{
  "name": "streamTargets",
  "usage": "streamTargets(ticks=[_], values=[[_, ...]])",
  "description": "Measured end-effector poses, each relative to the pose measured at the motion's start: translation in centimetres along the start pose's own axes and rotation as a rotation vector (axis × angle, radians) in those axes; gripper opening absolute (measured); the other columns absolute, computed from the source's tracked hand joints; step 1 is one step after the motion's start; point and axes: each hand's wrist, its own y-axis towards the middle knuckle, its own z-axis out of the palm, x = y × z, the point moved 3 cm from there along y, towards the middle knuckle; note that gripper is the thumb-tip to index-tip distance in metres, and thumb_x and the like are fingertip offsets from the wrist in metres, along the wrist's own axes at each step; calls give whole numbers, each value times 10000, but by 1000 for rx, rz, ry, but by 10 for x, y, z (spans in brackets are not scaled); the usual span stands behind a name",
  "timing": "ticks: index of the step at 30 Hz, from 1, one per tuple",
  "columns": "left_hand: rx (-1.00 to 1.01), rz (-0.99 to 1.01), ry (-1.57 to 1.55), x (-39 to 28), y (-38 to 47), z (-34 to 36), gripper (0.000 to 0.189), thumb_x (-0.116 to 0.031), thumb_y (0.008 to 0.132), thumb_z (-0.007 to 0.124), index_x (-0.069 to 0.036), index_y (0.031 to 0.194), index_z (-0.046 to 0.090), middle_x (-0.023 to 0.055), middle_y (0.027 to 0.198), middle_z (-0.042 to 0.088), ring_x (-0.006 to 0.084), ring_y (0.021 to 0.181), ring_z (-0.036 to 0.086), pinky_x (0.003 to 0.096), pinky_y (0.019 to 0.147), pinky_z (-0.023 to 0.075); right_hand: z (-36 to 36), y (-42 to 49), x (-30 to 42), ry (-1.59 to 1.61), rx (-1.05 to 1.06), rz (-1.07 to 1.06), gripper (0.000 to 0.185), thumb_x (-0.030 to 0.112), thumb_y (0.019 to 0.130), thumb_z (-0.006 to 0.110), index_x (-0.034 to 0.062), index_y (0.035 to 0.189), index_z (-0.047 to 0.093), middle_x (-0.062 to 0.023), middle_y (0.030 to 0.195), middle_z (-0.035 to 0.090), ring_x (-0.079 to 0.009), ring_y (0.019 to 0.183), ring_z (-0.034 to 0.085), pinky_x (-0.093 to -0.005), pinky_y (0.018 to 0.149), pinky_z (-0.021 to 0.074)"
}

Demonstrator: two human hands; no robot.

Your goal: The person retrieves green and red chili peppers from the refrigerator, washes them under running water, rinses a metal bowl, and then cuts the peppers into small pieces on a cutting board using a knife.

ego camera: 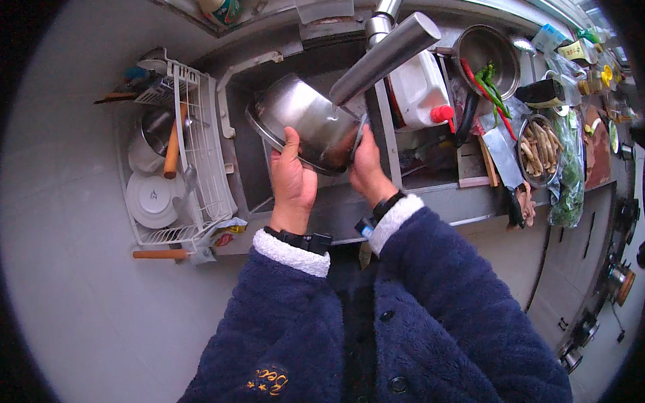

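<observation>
A stainless steel pot (304, 103) is tilted over the sink (255, 188), its shiny outer wall turned up towards me. My left hand (294, 181) grips its near rim, thumb lying over the edge. On the other side my right hand (369, 165) holds the pot's right edge, where a flat grey part stands up by the fingers; I cannot tell whether that is a handle. The thick metal faucet (384, 58) reaches over the pot, and a thin stream of water seems to fall from its mouth onto the wall. The inside of the pot is hidden.
At left, a white dish rack (209, 152) holds a plate (152, 199) and a metal pot (157, 135). Right of the sink are a white jug (417, 91) with a red cap, a pan (488, 57) with peppers, a cleaver (502, 155) and a bowl of brownish strips (538, 148).
</observation>
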Motion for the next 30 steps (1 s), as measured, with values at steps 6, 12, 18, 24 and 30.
streamTargets(ticks=[6, 12, 18, 24, 30], values=[[-45, -109, 57, 7, 5, 16, 434, -379, 1053, 485, -26, 1294, 563, 80, 1267, 631, 219, 1165, 602, 397, 1035, 467, 37, -40, 2, -857, 45, -628, 659, 324, 1054, 385, -23, 1564, 153, -263, 1629, 121, -386, 1526, 87, -444, 1231, 107], [-105, -137, 234, 15, -10, 22, 463, -397, 1075, 433, -10, 1300, 552, 80, 1268, 620, 193, 1151, 598, 361, 1008, 475, 62, -60, 39, -1431, 269, -1036, 568, 281, 1006, 487, 94, 1526, 353, -194, 1573, 322, -399, 1507, 157, -472, 1219, 145], [-164, -114, 386, 13, -32, 22, 391, -306, 1025, 587, -21, 1293, 577, 62, 1245, 632, 168, 1120, 593, 345, 996, 459, 62, -26, 77, -1057, 382, -859, 378, 294, 1019, 467, 31, 1259, 596, -213, 1313, 579, -411, 1245, 511, -465, 1042, 402], [-88, -130, 381, 0, -35, 20, 348, -236, 1000, 628, -31, 1281, 603, 69, 1217, 671, 196, 1097, 637, 361, 975, 493, 22, -11, 81, -888, 251, -304, 325, 260, 1029, 460, 24, 1195, 611, -233, 1050, 673, -425, 1001, 634, -441, 848, 493], [-25, -106, 314, 3, -26, 23, 303, -160, 977, 655, -40, 1253, 621, 63, 1182, 686, 195, 1065, 652, 355, 962, 505, -39, -40, 110, -1153, 128, -619, 256, 188, 994, 553, 13, 1174, 606, -199, 893, 675, -339, 794, 660, -406, 730, 500]])
